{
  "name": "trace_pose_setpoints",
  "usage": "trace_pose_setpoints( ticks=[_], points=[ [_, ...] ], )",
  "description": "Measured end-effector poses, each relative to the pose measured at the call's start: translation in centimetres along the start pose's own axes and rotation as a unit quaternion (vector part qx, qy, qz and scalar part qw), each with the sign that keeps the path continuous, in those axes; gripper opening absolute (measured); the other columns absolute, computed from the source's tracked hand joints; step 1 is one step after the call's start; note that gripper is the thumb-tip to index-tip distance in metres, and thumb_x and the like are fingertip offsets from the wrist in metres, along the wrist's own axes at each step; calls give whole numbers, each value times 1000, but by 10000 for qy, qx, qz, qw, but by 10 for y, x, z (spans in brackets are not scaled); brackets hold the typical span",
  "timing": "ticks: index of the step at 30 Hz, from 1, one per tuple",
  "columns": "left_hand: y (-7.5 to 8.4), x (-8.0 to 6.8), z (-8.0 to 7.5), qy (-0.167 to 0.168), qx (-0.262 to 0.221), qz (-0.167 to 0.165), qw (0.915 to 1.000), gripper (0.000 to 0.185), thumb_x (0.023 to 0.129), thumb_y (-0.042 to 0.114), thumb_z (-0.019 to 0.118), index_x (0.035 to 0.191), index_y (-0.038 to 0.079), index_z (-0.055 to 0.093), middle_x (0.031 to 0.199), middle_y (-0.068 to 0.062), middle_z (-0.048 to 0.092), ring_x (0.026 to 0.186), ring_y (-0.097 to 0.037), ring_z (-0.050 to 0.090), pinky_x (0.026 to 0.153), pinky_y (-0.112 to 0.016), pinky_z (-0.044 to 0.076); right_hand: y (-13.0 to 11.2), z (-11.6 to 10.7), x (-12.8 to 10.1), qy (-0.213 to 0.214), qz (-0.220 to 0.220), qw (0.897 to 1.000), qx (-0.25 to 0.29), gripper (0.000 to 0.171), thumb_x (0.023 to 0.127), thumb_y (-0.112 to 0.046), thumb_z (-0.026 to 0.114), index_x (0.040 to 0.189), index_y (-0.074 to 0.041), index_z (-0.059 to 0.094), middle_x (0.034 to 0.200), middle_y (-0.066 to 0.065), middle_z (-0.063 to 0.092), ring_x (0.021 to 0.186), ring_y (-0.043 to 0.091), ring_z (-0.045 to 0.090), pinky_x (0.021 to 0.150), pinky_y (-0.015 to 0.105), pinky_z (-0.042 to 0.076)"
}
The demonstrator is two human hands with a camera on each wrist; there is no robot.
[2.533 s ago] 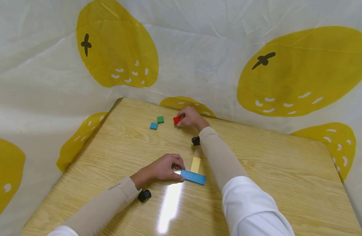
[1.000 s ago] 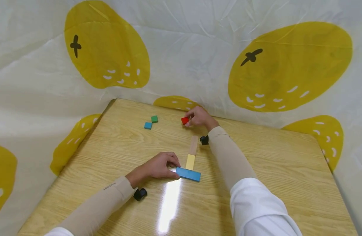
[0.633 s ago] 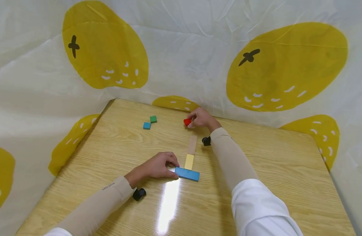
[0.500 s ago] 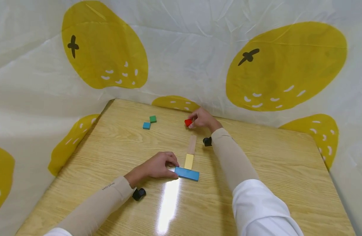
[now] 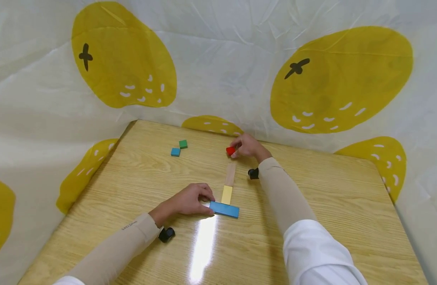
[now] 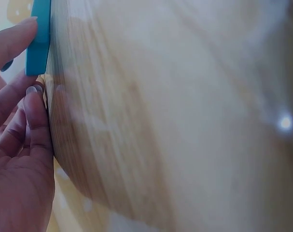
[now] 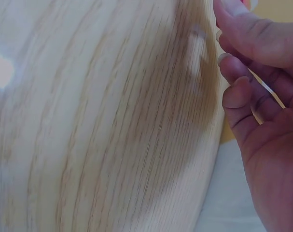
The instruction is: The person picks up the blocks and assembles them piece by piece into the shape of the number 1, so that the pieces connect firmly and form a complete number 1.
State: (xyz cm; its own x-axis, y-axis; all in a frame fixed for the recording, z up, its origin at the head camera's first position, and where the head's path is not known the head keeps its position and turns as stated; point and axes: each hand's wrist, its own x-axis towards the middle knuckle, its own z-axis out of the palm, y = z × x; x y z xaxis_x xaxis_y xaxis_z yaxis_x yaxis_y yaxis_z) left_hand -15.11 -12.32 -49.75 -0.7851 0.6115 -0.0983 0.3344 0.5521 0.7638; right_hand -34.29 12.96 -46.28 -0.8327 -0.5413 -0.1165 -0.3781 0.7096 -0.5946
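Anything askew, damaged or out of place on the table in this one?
Nothing stands out. The left hand pinches the blue block; the yellow block and plain wooden block run in a line from it. The right hand holds the red cube.

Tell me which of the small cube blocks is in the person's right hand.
The red cube, pinched by the right hand; the green cube and small blue cube lie untouched.
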Motion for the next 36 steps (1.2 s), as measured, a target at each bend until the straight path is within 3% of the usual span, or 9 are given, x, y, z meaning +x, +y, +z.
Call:
trace_pose_setpoints(
  ticks=[18, 22, 32, 36],
  points=[
    [-2, 0, 2, 28, 23, 110, 9999, 32, 85, 35, 88, 108, 14, 81, 110, 5, 68, 99, -7, 62, 90, -22, 54, 8, 0, -13, -94, 365, 9988, 300, 39, 80, -9, 88, 117, 0, 78, 111, 17, 77, 94, 25, 59, 84, 29, 46],
    [-2, 0, 2, 52, 60, 44, 10000, 31, 84, 36, 88, 107, 15, 81, 109, 6, 68, 98, -7, 61, 89, -22, 53, 11, 0, -14, -104, 207, 9992, 318, 37, 80, -8, 88, 115, 1, 78, 108, 18, 77, 92, 25, 60, 82, 29, 48],
    [-3, 3, 6, 28, 43, 72, 10000, 31, 85, 36, 88, 107, 16, 81, 109, 7, 68, 97, -6, 61, 89, -21, 53, 19, 3, -18, -108, 198, 9996, 164, 37, 82, -10, 86, 116, 2, 77, 118, 20, 76, 105, 30, 65, 99, 42, 52],
    [-3, 1, 4, 42, 49, -1, 10000, 32, 84, 36, 88, 107, 16, 81, 108, 7, 68, 98, -6, 61, 88, -22, 53, 16, 5, -16, -105, 122, 9996, 210, 38, 82, -11, 87, 116, 2, 77, 120, 20, 74, 105, 30, 65, 98, 41, 53]
  ],
)
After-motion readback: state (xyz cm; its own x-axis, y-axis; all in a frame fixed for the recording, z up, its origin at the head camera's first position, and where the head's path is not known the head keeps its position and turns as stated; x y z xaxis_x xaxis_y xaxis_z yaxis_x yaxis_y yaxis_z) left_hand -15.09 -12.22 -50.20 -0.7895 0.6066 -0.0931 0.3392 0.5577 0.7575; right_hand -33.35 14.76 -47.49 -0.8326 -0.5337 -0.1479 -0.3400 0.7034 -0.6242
